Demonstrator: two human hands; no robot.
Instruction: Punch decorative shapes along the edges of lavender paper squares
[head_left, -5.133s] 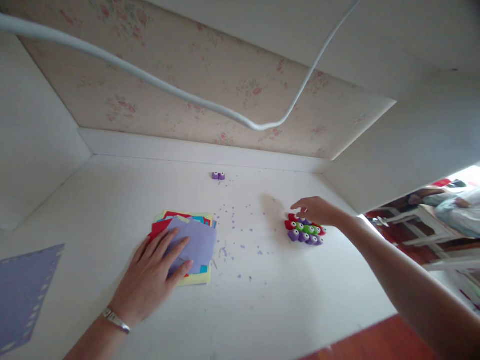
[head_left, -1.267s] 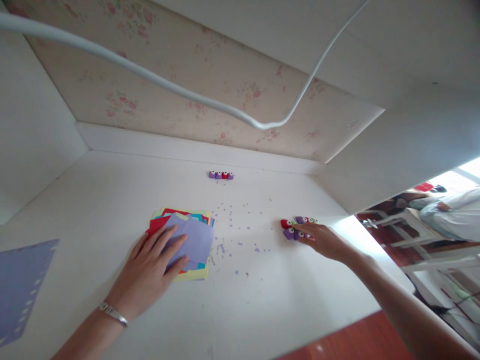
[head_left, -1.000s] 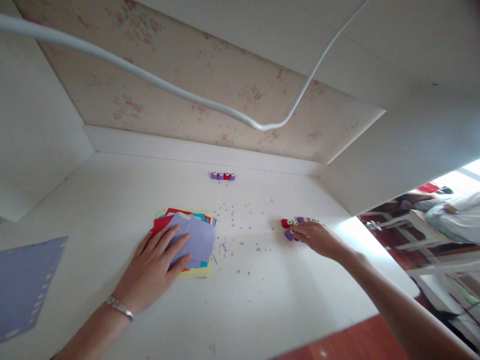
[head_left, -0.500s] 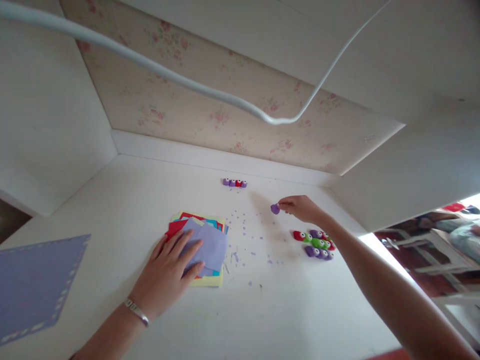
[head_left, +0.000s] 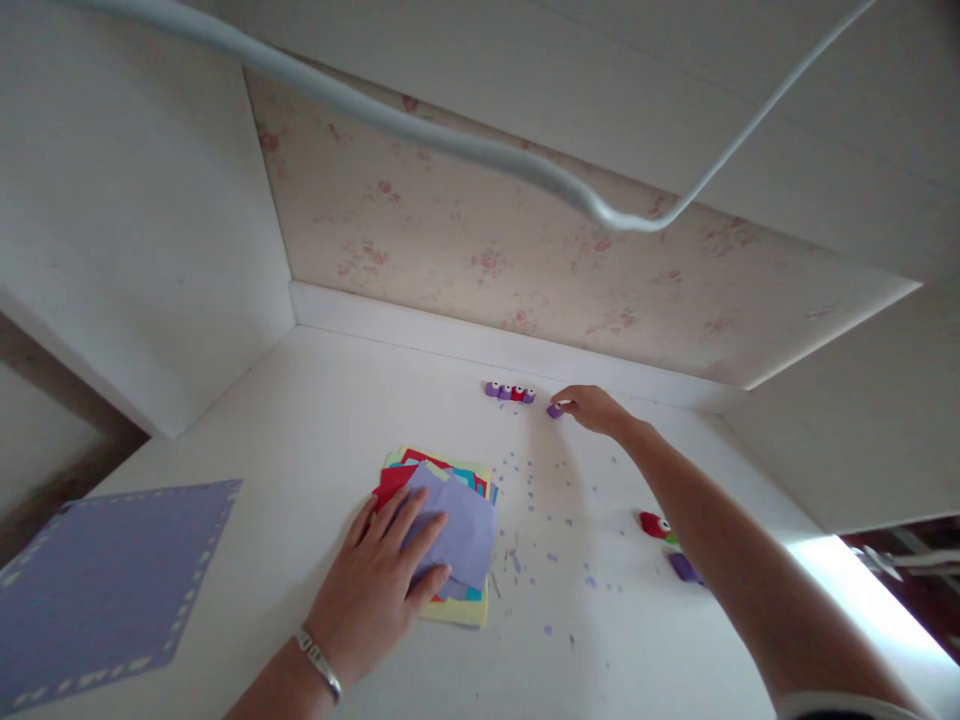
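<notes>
While left hand [head_left: 375, 590] stays spread; right hand [head_left: 595, 409], apparently pinching purple piece [head_left: 554, 411], nears row [head_left: 506, 393]

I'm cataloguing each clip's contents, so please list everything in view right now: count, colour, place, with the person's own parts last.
Eyed pieces in a row: four, three purple and one red, near the tabletop's back edge
Held piece: one, purple, at the right fingertips
Other eyed pieces: red, green and purple visible, by the right forearm; exact count hidden
Paper stack: one, multicoloured, purple on top, under the left hand
Perforated sheet: one, purple, far left
Scraps: many, mostly purple, mid-tabletop
Tabletop: one, white, below everything listed above
Cable: one, white, across the top
Wallpaper: floral, beige, behind
Bracelet: one, silver, left wrist
Left hand: one, on the stack
Right hand: one, pinching the held piece
</notes>
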